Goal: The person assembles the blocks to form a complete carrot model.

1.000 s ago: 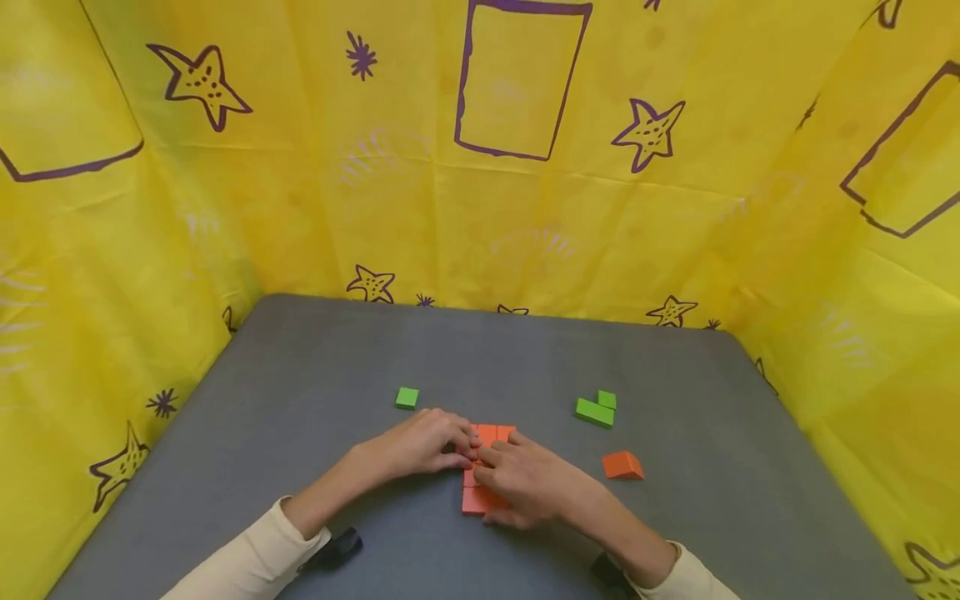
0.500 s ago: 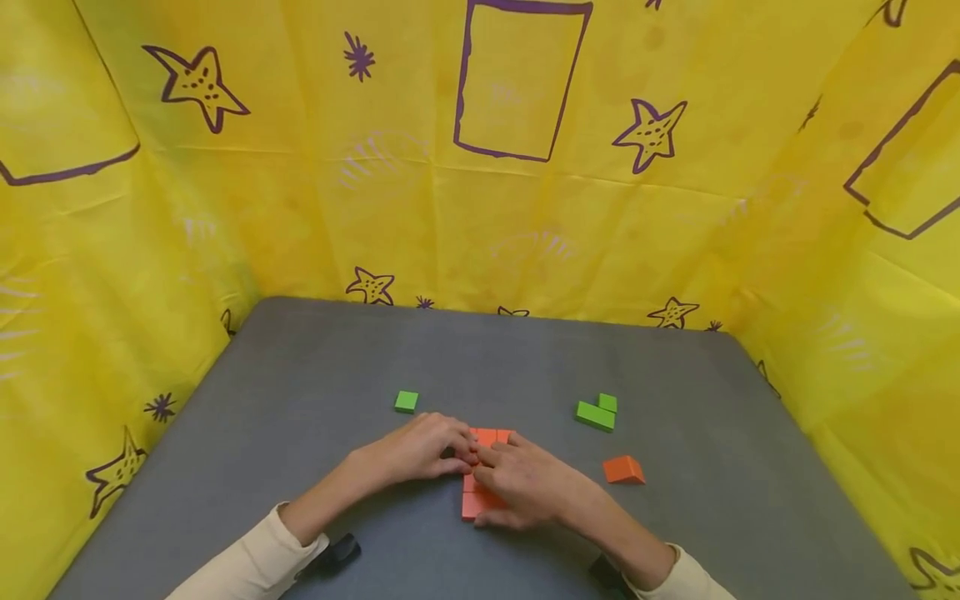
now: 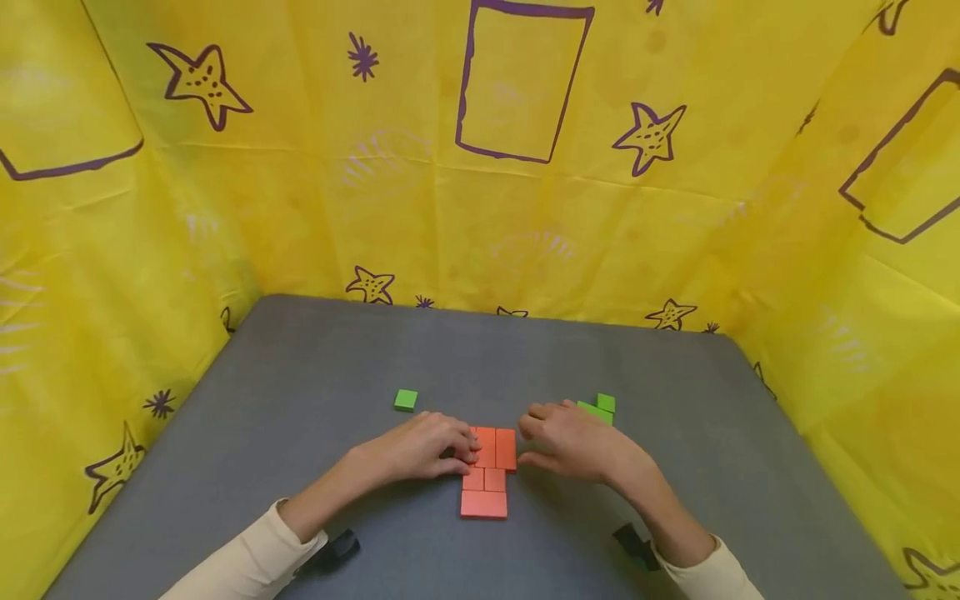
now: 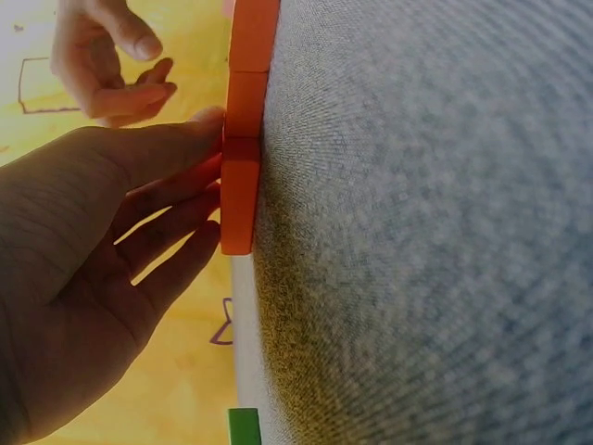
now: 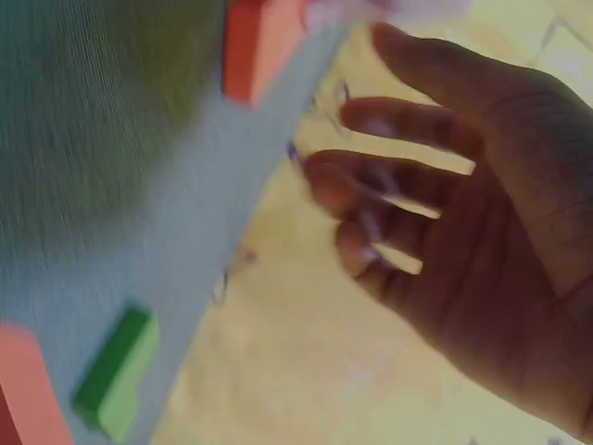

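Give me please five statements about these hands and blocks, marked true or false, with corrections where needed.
1. The left hand touches the orange blocks. True.
2. In the head view, the right hand partly hides a long green block. True.
3. The right hand grips one of the orange blocks. False: it holds nothing.
4. A lone green block lies beyond the left hand. True.
5. The blocks lie on something yellow. False: the table is grey.
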Action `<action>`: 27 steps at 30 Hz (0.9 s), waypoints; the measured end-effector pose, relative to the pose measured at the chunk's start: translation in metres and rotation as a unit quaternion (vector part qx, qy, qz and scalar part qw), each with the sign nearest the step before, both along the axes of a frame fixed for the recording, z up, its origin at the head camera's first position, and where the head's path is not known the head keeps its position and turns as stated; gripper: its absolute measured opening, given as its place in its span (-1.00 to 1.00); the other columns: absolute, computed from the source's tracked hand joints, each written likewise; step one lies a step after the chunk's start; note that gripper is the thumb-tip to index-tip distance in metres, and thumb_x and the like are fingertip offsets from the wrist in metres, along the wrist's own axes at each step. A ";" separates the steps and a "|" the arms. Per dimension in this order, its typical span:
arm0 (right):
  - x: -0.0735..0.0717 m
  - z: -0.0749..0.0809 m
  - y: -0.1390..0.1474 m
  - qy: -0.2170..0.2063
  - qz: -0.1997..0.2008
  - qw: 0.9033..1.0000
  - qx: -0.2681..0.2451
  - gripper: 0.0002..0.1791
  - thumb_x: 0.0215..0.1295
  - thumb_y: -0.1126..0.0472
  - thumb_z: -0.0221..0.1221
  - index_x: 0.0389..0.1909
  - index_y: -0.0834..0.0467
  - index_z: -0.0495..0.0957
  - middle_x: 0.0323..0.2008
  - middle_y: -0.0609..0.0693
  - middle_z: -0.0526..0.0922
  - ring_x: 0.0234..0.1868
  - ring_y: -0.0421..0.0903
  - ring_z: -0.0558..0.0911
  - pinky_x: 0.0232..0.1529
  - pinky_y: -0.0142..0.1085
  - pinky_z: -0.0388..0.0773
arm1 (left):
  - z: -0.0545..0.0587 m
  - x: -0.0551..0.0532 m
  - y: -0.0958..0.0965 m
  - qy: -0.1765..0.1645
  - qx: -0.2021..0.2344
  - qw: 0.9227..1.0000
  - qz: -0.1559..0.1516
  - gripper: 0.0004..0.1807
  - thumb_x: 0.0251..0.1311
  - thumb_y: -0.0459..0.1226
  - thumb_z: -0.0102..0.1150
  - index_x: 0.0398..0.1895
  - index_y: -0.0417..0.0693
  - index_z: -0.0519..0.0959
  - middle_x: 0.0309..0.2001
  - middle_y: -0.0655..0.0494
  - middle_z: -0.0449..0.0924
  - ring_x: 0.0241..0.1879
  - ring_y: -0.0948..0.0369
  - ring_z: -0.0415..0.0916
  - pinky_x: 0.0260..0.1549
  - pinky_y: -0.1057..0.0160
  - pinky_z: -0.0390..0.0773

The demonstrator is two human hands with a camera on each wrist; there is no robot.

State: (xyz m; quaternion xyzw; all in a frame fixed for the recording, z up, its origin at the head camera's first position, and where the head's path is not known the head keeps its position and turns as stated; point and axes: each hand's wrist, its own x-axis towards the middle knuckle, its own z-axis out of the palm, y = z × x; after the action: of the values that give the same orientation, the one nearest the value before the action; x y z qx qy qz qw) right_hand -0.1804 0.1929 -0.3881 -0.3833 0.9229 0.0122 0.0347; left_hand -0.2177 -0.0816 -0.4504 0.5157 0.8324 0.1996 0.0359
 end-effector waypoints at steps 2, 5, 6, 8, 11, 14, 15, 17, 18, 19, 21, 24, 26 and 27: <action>-0.001 0.005 0.014 -0.022 -0.021 0.999 -0.012 -0.77 0.38 0.02 0.37 -0.14 0.08 0.64 -0.26 -0.11 0.64 -0.26 -0.24 0.58 -0.14 -0.24 0.57 | -0.001 0.000 -0.001 0.002 0.001 1.000 0.000 -0.85 0.26 -0.17 0.47 -0.15 0.04 0.83 -0.04 0.21 0.81 0.04 0.27 0.73 0.10 0.20 0.72; 0.000 0.007 0.038 -0.061 -0.057 0.996 -0.027 -0.87 0.45 0.21 0.29 -0.06 0.10 0.65 -0.16 -0.05 0.68 -0.20 -0.20 0.61 -0.07 -0.20 0.65 | -0.001 0.000 -0.001 0.002 0.001 1.000 0.002 -0.85 0.27 -0.18 0.46 -0.13 0.05 0.83 -0.03 0.21 0.81 0.09 0.25 0.73 0.14 0.18 0.71; 0.000 0.007 0.046 -0.077 -0.070 0.994 -0.033 -0.88 0.47 0.27 0.24 -0.05 0.11 0.65 -0.17 -0.05 0.67 -0.22 -0.21 0.60 -0.10 -0.23 0.64 | -0.001 0.000 -0.001 0.001 0.001 1.000 0.001 -0.85 0.28 -0.18 0.45 -0.13 0.04 0.83 -0.02 0.21 0.81 0.11 0.24 0.72 0.15 0.18 0.70; 0.002 0.006 0.062 -0.111 -0.097 0.988 -0.039 -0.88 0.47 0.36 0.19 -0.12 0.10 0.64 -0.25 -0.08 0.62 -0.32 -0.24 0.52 -0.23 -0.33 0.57 | -0.001 0.000 0.000 0.001 0.001 1.000 -0.001 -0.84 0.29 -0.18 0.44 -0.11 0.04 0.82 0.00 0.21 0.81 0.15 0.23 0.72 0.18 0.17 0.68; 0.003 0.001 0.081 -0.136 -0.119 0.982 -0.049 -0.84 0.39 0.40 0.21 -0.30 0.05 0.58 -0.41 -0.15 0.48 -0.45 -0.29 0.36 -0.37 -0.42 0.35 | 0.000 0.000 0.000 0.001 0.001 1.000 -0.003 -0.83 0.30 -0.18 0.43 -0.10 0.03 0.82 0.00 0.19 0.81 0.15 0.21 0.72 0.18 0.15 0.69; 0.004 -0.006 0.093 -0.142 -0.122 0.980 -0.064 -0.78 0.29 0.39 0.28 -0.41 0.02 0.52 -0.49 -0.18 0.41 -0.50 -0.32 0.30 -0.44 -0.44 0.27 | 0.001 0.000 -0.003 0.002 0.003 1.000 0.004 -0.81 0.27 -0.19 0.45 -0.09 0.03 0.82 -0.01 0.19 0.82 0.14 0.20 0.73 0.17 0.13 0.69; 0.005 -0.008 0.096 -0.148 -0.129 0.978 -0.071 -0.78 0.26 0.39 0.31 -0.42 0.02 0.52 -0.50 -0.19 0.42 -0.51 -0.33 0.31 -0.44 -0.44 0.27 | 0.002 0.000 -0.003 0.001 0.002 1.000 0.006 -0.81 0.27 -0.19 0.45 -0.09 0.03 0.82 -0.01 0.19 0.82 0.14 0.20 0.72 0.17 0.12 0.69; 0.005 -0.012 0.101 -0.158 -0.145 0.973 -0.083 -0.76 0.18 0.39 0.35 -0.42 0.01 0.53 -0.51 -0.19 0.44 -0.53 -0.33 0.33 -0.46 -0.43 0.28 | 0.002 -0.001 -0.004 -0.004 0.000 1.000 0.009 -0.82 0.28 -0.18 0.45 -0.09 0.04 0.82 -0.01 0.20 0.81 0.15 0.21 0.72 0.18 0.13 0.69; 0.006 -0.013 0.104 -0.162 -0.151 0.971 -0.086 -0.76 0.18 0.39 0.35 -0.42 0.01 0.53 -0.51 -0.19 0.45 -0.53 -0.32 0.34 -0.47 -0.42 0.28 | 0.002 -0.001 -0.004 -0.005 0.001 1.000 0.008 -0.82 0.28 -0.18 0.45 -0.09 0.04 0.82 -0.01 0.20 0.81 0.14 0.21 0.72 0.18 0.13 0.69; 0.006 -0.014 0.105 -0.166 -0.161 0.969 -0.086 -0.76 0.16 0.38 0.37 -0.42 0.01 0.53 -0.51 -0.20 0.46 -0.52 -0.32 0.35 -0.46 -0.42 0.29 | 0.002 -0.001 -0.003 -0.009 0.001 1.000 0.006 -0.82 0.28 -0.18 0.45 -0.09 0.04 0.82 -0.01 0.20 0.81 0.15 0.22 0.72 0.18 0.14 0.69; 0.008 -0.016 0.110 -0.162 -0.170 0.969 -0.082 -0.73 0.08 0.35 0.45 -0.37 0.01 0.55 -0.46 -0.21 0.51 -0.47 -0.31 0.39 -0.42 -0.40 0.35 | 0.002 -0.001 -0.002 -0.016 -0.002 1.000 0.005 -0.81 0.30 -0.16 0.43 -0.08 0.05 0.82 0.01 0.21 0.81 0.16 0.23 0.71 0.19 0.15 0.68; 0.013 -0.017 0.115 -0.151 -0.158 0.974 -0.064 -0.60 -0.07 0.22 0.60 -0.28 0.02 0.58 -0.35 -0.21 0.59 -0.37 -0.28 0.43 -0.34 -0.34 0.43 | 0.001 -0.002 -0.001 -0.018 -0.001 1.000 0.001 -0.81 0.30 -0.16 0.43 -0.08 0.04 0.82 0.01 0.21 0.81 0.15 0.23 0.71 0.18 0.15 0.69; 0.016 -0.018 0.119 -0.140 -0.138 0.979 -0.051 -0.49 -0.20 0.13 0.67 -0.26 0.01 0.58 -0.32 -0.21 0.61 -0.35 -0.28 0.44 -0.31 -0.33 0.45 | 0.000 -0.002 -0.001 -0.020 -0.001 1.000 0.001 -0.81 0.30 -0.17 0.43 -0.07 0.04 0.82 0.02 0.20 0.81 0.15 0.23 0.71 0.18 0.15 0.69; 0.017 -0.019 0.120 -0.140 -0.132 0.980 -0.046 -0.46 -0.25 0.09 0.69 -0.26 0.00 0.58 -0.31 -0.21 0.59 -0.34 -0.28 0.43 -0.30 -0.33 0.45 | 0.000 -0.002 0.000 -0.019 0.000 1.000 0.001 -0.81 0.30 -0.17 0.43 -0.07 0.03 0.82 0.02 0.20 0.81 0.14 0.23 0.71 0.18 0.15 0.69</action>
State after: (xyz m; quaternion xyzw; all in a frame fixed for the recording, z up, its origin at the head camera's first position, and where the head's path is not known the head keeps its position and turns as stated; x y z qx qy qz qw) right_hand -0.1629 0.3125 -0.4066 -0.2574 0.9510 -0.0889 0.1467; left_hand -0.2195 -0.0820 -0.4506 0.5106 0.8323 0.2094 0.0520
